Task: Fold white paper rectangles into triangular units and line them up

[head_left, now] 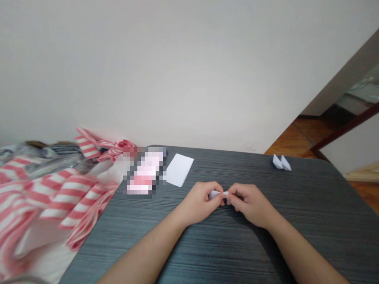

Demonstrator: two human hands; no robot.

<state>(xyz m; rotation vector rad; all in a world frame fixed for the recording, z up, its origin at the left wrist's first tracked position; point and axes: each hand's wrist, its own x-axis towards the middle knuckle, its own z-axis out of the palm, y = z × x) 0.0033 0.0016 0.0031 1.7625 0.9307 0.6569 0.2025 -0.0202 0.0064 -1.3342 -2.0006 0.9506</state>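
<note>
Though mostly hidden between left grip (204, 202) and right grip (248, 202), recognisable as folded paper (214, 194), low over the worktop (207, 244). Cannot make out its full shape. Pinching it from both sides with thumbs and fingertips, with forearms slanting inward, cut off at the bottom edge. Cannot read the pixelated thing (146, 171) beside the white paper (180, 169).
</note>
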